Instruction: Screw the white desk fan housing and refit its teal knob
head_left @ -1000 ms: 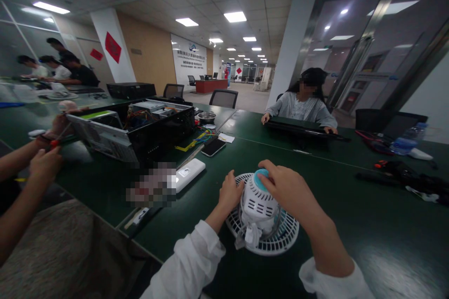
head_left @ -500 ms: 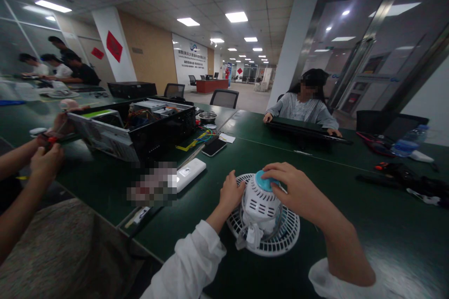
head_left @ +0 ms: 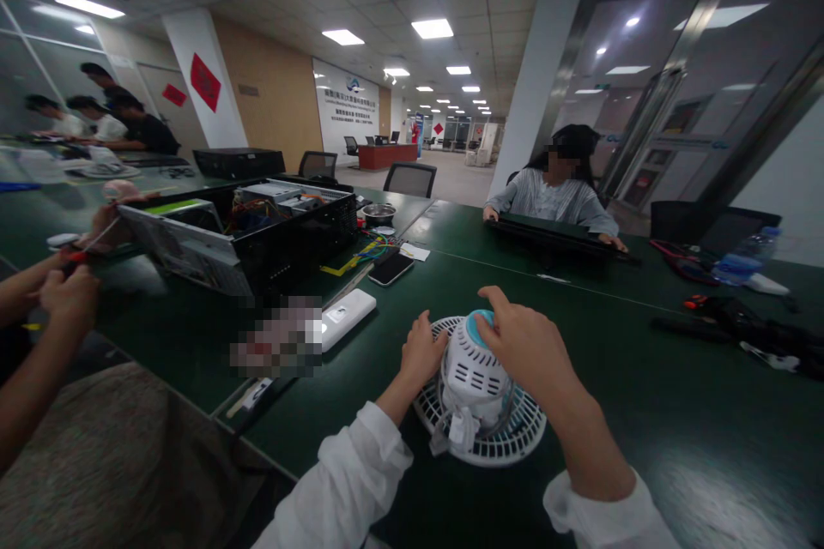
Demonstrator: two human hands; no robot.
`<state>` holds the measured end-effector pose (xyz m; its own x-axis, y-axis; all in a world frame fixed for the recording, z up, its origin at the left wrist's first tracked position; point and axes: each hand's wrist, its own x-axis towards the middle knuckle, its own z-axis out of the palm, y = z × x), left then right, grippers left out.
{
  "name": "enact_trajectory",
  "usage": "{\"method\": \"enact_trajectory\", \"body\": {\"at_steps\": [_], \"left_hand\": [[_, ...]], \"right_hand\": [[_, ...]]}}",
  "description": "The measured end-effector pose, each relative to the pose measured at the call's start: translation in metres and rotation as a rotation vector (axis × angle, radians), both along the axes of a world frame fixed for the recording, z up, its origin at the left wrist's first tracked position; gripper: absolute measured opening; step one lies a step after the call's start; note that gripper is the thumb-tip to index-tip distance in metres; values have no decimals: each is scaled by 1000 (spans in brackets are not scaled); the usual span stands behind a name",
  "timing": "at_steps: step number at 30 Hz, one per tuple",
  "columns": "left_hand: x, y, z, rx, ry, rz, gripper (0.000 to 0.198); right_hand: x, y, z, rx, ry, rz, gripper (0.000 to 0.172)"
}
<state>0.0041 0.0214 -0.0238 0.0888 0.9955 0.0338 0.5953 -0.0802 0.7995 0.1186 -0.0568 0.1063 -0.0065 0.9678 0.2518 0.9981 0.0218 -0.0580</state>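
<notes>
Left hand (head_left: 421,353) curled against the side of a small white fan (head_left: 469,373), right hand (head_left: 523,352) gripping over its teal cap; fan upright on its round grille on a dark green table (head_left: 650,420), near a white rectangular device (head_left: 348,319), a smartphone (head_left: 390,268), and an open computer case (head_left: 289,227) beyond.

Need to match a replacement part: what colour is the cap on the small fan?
The cap is teal blue, showing best in the head view.

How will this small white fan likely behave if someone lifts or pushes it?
The fan's slotted white plastic housing suggests it is probably light for its size. Its thin-ribbed round guard may flex or crack under pressure. Lying flat on the smooth green table, it would probably slide rather than tip when pushed.
</notes>
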Motion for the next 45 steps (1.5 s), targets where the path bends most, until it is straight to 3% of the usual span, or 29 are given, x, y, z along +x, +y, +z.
{"method": "enact_trajectory", "body": {"at_steps": [4,10,13,22,37,42,45], "left_hand": [[0,1,0,-7,3,-1,54],[0,0,1,-11,5,0,53],[0,-1,2,-13,3,3,53],[0,0,2,-14,3,-6,55],[-3,0,3,-34,24,-7,55],[-12,4,8,-111,52,5,56],[-21,9,11,-206,57,-8,45]], "right_hand": [[7,-3,4,12,41,77,30],[23,-4,0,69,148,389,32],[24,-3,-2,60,197,453,32],[25,-3,4,-8,174,415,29],[31,-2,0,32,155,425,27],[32,0,-3,44,139,369,16],[28,2,-5,45,126,286,15]]}}
